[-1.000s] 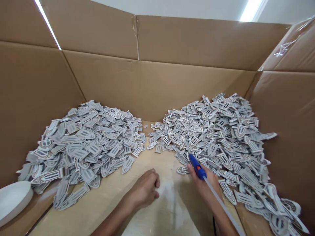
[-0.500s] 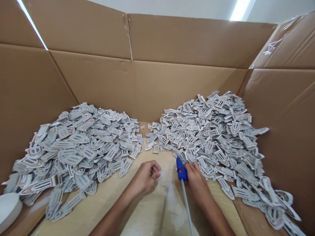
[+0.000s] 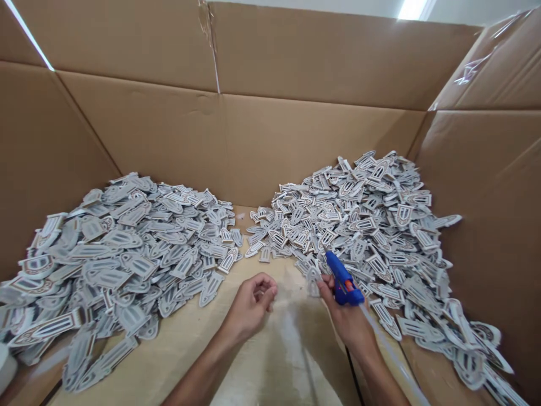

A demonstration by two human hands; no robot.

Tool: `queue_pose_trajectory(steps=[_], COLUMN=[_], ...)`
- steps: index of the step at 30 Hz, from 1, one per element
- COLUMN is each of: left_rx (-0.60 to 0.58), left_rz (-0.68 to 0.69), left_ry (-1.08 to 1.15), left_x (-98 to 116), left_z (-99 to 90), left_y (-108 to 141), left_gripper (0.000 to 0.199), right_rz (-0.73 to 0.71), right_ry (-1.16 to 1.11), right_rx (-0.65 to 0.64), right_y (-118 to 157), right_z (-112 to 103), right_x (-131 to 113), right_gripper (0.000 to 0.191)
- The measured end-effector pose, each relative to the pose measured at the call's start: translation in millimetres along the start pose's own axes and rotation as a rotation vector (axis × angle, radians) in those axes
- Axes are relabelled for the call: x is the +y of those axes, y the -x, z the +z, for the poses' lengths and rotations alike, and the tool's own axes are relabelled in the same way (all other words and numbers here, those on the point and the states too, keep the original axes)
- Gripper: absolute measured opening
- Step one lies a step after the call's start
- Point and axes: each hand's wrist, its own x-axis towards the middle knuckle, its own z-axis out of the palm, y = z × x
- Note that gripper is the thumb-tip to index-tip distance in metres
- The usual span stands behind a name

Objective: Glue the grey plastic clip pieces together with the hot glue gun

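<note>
My right hand (image 3: 344, 310) is wrapped round a blue glue gun (image 3: 340, 276), which has a red-orange part and a pale glue stick (image 3: 393, 355) trailing from its rear. The gun's nozzle points up and left, over the right pile. Between that hand's thumb and fingertips is a small grey arched piece (image 3: 313, 282). My left hand (image 3: 253, 301) rests low over the table, its fingers curled together; whatever they may hold is hidden. One pile of grey and white arched pieces (image 3: 139, 242) lies to the left, another similar pile (image 3: 363, 225) to the right.
Tall cardboard walls (image 3: 316, 135) enclose the back and both sides. Between the piles, the pale tabletop (image 3: 270, 355) shows. Part of a white round object (image 3: 5, 366) is at the lower left edge.
The glue gun has turned and shifted right, from upright to slanting up-left. A grey piece now shows at my right fingertips. My left hand has barely moved, and the view has shifted slightly.
</note>
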Motion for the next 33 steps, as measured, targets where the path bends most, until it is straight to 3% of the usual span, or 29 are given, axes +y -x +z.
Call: queue_pose_trajectory(steps=[11,21,33], left_rx=[-0.017,0.096,0.190], left_rz=[-0.037,-0.070,-0.079], left_ry=[0.170,0.145,0.166], left_x=[-3.4,-13.0,-11.9], left_z=[17.8,18.2,21.6], left_y=[6.4,8.5,8.9], left_gripper=[0.044,0.037,0.037], right_rz=[0.036,-0.051,-0.017], right_ry=[-0.172,0.064,-0.045], right_rx=[-0.138,-0.196,-0.243], right_y=[19.3,27.9,31.3], right_z=[14.7,20.4,27.1], right_x=[-1.3,3.0,-1.8], right_gripper=[0.031,0.029,0.029])
